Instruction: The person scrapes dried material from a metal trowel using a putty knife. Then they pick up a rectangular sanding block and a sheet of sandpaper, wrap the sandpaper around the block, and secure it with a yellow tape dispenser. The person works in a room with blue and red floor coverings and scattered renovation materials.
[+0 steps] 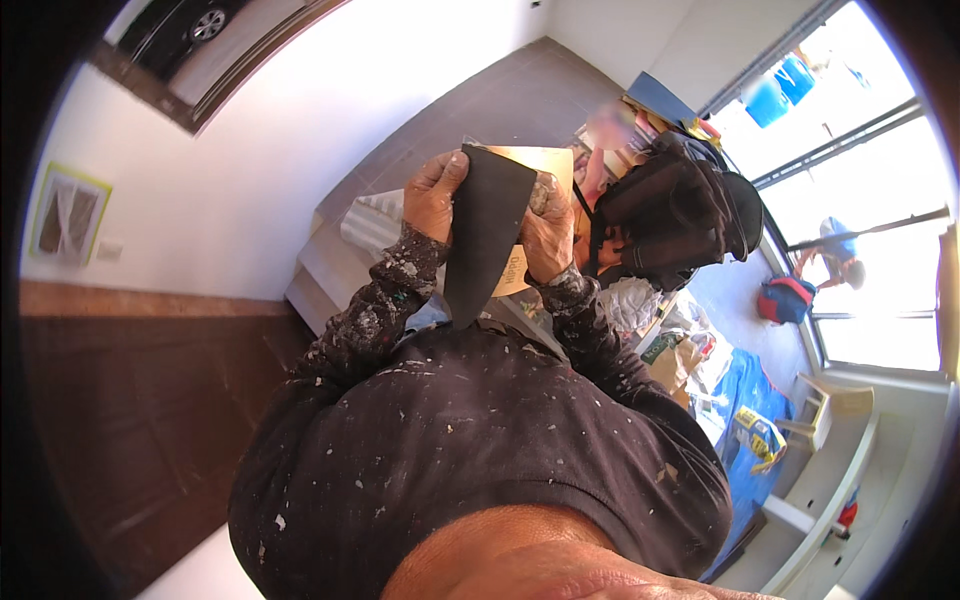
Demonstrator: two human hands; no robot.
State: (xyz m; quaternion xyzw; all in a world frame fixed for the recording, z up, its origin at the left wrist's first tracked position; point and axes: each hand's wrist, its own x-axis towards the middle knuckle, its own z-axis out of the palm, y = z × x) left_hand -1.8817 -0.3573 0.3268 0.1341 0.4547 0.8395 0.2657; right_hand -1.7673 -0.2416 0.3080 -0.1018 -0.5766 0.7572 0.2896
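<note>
Left hand [428, 208]: fingers [452, 168] pinch a black sheet [487, 215] at its eleven o'clock edge; sheet hangs before the chest, tapered tip at six. Right hand [549, 240]: fingers curled tight on tan sheet [557, 163] at two o'clock, behind the black; one folded piece or two, cannot tell. Three o'clock, near: black bag [665, 215]. Farther, half past four: blue sheeting [745, 485].

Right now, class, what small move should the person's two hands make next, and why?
Perhaps ease the right hand slightly rightward: it grips the tan piece, while the left hand pinches the dark piece overlapping it. Whether the pieces join is unclear.
</note>
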